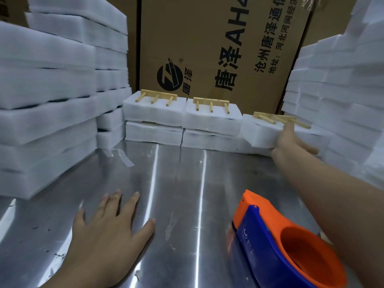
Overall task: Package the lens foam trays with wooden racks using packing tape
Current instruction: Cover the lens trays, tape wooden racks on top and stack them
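Foam trays are the job, and nearest lie the orange-and-blue tape dispenser (pixel 288 244) at near right and the left hand (pixel 108 231), flat and empty on the steel table (pixel 176 183). Farther right, the right hand (pixel 291 142) grips a foam tray bundle (pixel 268 132) topped by a wooden rack (pixel 280 119), beside the finished bundles (pixel 182 119) at the far edge. It looks light and squashy, best held by its sides, clear of the protruding pegs.

Open bare metal desk (pixel 178 183) through the centre of the frame, from the lower edge up to the wrapped foam bundles (pixel 182 121) at mid-frame, with only a loose strip of tape (pixel 122 156) lying at centre left. Walled in by tall foam stacks at left (pixel 47 96) and right (pixel 336 96), and by a cardboard box (pixel 207 44) behind. Lower right blocked by the orange-and-blue tape dispenser (pixel 286 240); lower left by the flat left hand (pixel 108 231).
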